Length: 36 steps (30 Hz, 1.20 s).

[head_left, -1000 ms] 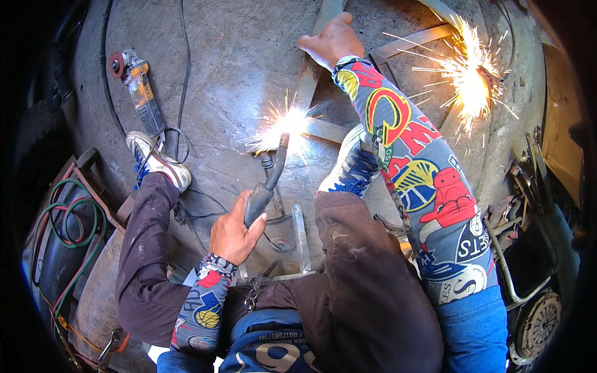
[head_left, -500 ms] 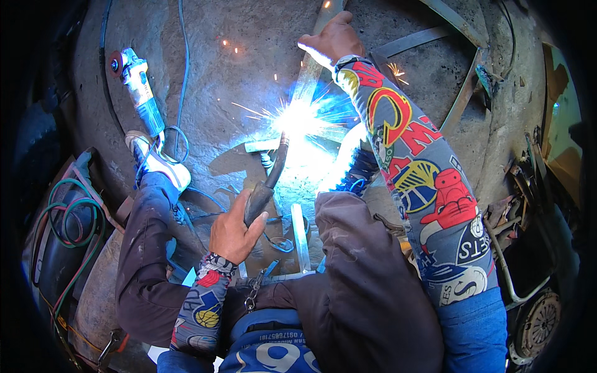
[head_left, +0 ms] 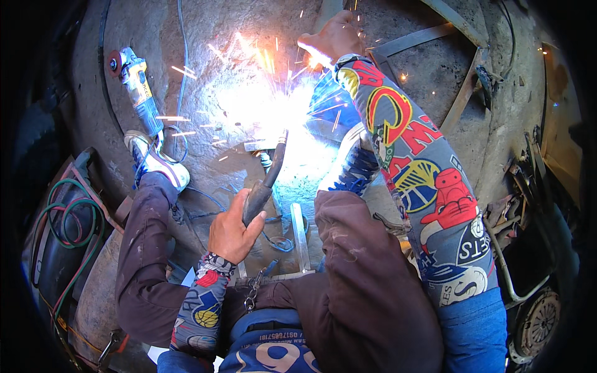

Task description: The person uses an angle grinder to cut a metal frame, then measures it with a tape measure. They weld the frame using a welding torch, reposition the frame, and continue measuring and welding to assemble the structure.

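Observation:
My left hand [head_left: 231,231] is closed around the handle of a black welding torch [head_left: 273,169], whose tip points away from me. White-blue glare and flying sparks at the tip hide the joint being welded. Farther up, my right hand [head_left: 336,38] is closed on a long metal bar [head_left: 329,9] that runs down into the glare. A short metal piece [head_left: 257,146] lies just left of the torch tip. Between my legs, a narrow metal strip [head_left: 300,236] stretches toward me.
An angle grinder [head_left: 138,90] lies by my left shoe [head_left: 157,165], its cable looping beside it. My right shoe [head_left: 353,158] is close to the glare. A flat-bar metal frame [head_left: 416,39] spreads at upper right. Coiled hoses [head_left: 74,208] hang at left; scrap and a round metal disc [head_left: 540,323] lie right.
The arc's glare has shifted and spread to the left, with larger sparks flying left and up. Both hands stay nearly where they were, still gripping.

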### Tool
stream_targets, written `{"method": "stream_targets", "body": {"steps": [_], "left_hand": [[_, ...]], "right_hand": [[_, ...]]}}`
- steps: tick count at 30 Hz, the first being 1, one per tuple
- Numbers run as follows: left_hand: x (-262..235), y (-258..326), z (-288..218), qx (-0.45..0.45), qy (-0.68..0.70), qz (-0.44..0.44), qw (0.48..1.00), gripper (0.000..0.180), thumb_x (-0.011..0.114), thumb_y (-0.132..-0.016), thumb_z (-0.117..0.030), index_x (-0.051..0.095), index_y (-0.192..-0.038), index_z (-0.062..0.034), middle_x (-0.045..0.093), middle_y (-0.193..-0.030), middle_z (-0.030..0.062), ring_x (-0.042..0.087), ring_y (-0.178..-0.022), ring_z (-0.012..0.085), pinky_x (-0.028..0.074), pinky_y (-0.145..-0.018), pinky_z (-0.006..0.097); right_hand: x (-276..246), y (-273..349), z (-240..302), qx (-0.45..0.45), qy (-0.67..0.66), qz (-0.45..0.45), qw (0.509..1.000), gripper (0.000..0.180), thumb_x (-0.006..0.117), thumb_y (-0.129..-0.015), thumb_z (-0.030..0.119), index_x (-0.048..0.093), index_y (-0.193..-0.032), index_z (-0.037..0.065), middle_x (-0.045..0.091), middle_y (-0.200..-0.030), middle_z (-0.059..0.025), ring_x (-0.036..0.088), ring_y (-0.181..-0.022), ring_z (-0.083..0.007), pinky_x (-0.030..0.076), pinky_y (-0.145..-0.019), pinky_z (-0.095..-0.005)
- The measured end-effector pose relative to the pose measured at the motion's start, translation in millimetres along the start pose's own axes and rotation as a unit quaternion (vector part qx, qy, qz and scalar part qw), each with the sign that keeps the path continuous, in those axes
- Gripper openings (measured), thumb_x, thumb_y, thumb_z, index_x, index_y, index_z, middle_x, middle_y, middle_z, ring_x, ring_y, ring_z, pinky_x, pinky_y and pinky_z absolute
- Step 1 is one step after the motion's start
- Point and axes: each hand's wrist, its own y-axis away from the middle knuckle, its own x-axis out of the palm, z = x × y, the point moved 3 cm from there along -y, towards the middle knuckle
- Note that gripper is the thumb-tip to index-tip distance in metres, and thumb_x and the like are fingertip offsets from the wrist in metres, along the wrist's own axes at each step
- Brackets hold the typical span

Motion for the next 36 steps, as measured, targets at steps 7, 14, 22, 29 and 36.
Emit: {"method": "stream_targets", "body": {"steps": [7,14,22,29,36], "left_hand": [[2,0,4,-0.002,-0.004,0.002,1.0,0.055,0.066,-0.094,-0.038,0.053,-0.139,-0.0087,0.073,-0.086,0.024,0.072,-0.081,0.0458,0.056,-0.073,0.052],[2,-1,6,0.002,-0.004,0.002,1.0,0.056,0.067,-0.094,-0.037,0.053,-0.14,-0.0091,0.073,-0.089,0.0248,0.072,-0.083,0.0453,0.056,-0.073,0.052],[3,-2,8,0.024,0.027,0.0,0.999,0.058,0.067,-0.094,-0.036,0.051,-0.144,-0.0104,0.073,-0.09,0.0253,0.071,-0.084,0.0456,0.055,-0.074,0.052],[7,0,16,-0.028,0.003,0.025,0.999,0.06,0.069,-0.093,-0.035,0.052,-0.146,-0.01,0.074,-0.096,0.0246,0.073,-0.091,0.0434,0.056,-0.082,0.045],[18,-9,33,0.091,0.119,-0.019,0.989,0.063,0.071,-0.091,-0.034,0.051,-0.146,-0.0094,0.074,-0.097,0.0252,0.071,-0.085,0.0468,0.057,-0.077,0.05]], "right_hand": [[7,-5,-5,-0.007,-0.006,0.003,1.0,0.1,0.084,-0.075,0.056,0.034,-0.131,-0.01,0.068,-0.109,-0.0316,0.074,-0.095,-0.0397,0.062,-0.085,-0.0416],[5,-4,-5,-0.006,-0.002,0.004,1.0,0.1,0.085,-0.075,0.054,0.034,-0.131,-0.011,0.069,-0.108,-0.0319,0.074,-0.093,-0.0403,0.062,-0.084,-0.0413],[-2,3,1,-0.022,-0.003,-0.008,1.0,0.096,0.082,-0.076,0.052,0.036,-0.13,-0.013,0.07,-0.107,-0.0321,0.074,-0.093,-0.0409,0.061,-0.085,-0.0415],[-12,13,12,0.011,-0.005,0.01,1.0,0.102,0.081,-0.077,0.041,0.029,-0.143,-0.015,0.071,-0.117,-0.0296,0.073,-0.107,-0.0405,0.057,-0.097,-0.0442],[-13,11,12,0.003,0.009,0.002,1.0,0.105,0.081,-0.076,0.044,0.029,-0.143,-0.017,0.07,-0.118,-0.03,0.072,-0.108,-0.0411,0.056,-0.098,-0.045]]}}
